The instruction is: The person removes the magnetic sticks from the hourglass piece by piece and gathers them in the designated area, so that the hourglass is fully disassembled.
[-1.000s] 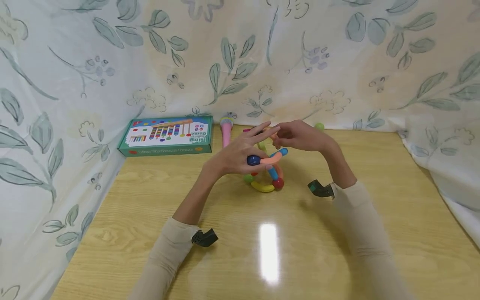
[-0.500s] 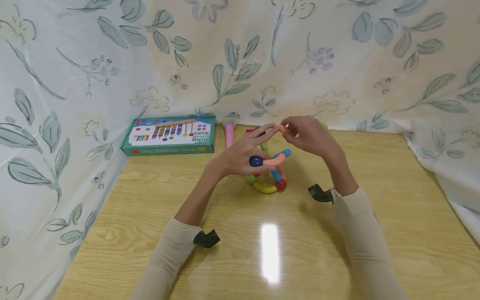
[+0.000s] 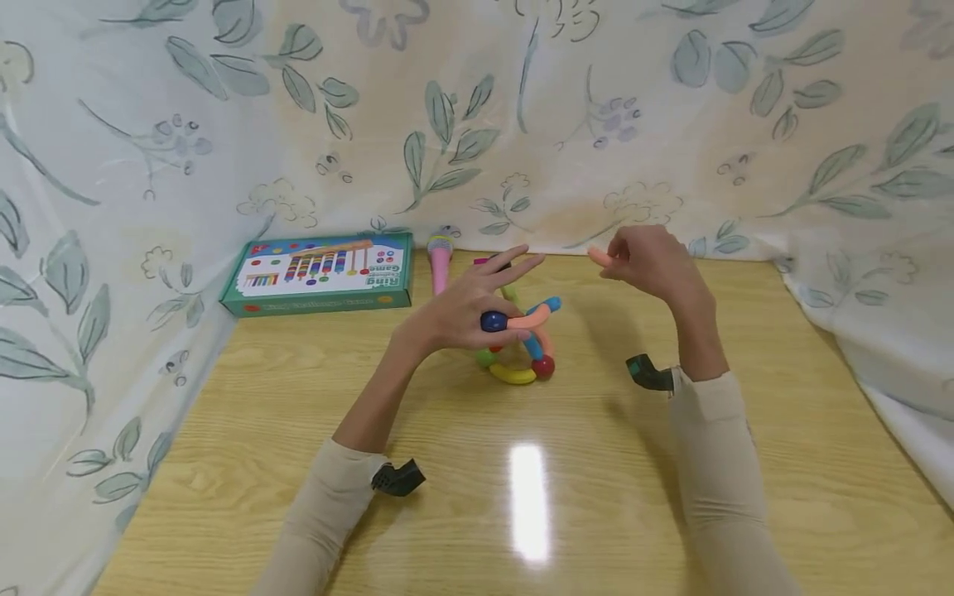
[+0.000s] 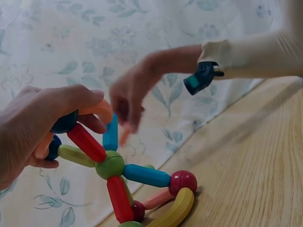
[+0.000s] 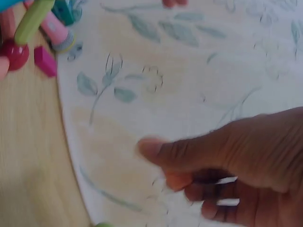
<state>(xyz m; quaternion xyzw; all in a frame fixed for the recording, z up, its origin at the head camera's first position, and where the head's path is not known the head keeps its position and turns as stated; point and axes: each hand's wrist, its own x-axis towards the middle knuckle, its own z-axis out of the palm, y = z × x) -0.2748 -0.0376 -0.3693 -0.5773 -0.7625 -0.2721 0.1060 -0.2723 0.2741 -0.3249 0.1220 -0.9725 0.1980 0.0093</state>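
My left hand [image 3: 473, 306] holds a toy structure of magnetic rods and balls by its dark blue ball [image 3: 493, 321], the thumb lying along a curved orange rod [image 3: 531, 319]. Some of its other fingers stretch out above. In the left wrist view, red, blue and green rods meet at a green ball [image 4: 110, 164]; lower down are a yellow curved rod [image 4: 174, 211] and a dark red ball [image 4: 183, 182]. Up and to the right, my right hand [image 3: 659, 263] pinches a separate orange rod [image 3: 599, 256], apart from the structure. In the right wrist view fingers mostly hide this rod.
A green Ring Challenge Game box [image 3: 320, 273] lies at the back left of the wooden table [image 3: 335, 513]. Beside it is a pink toy microphone [image 3: 440, 263]. A magenta block [image 5: 45, 61] lies near the floral cloth [image 3: 596, 99] behind the table.
My right hand has drawn away to the right from the left fingertips, carrying the orange rod. The left hand keeps its hold on the structure, nearly still.
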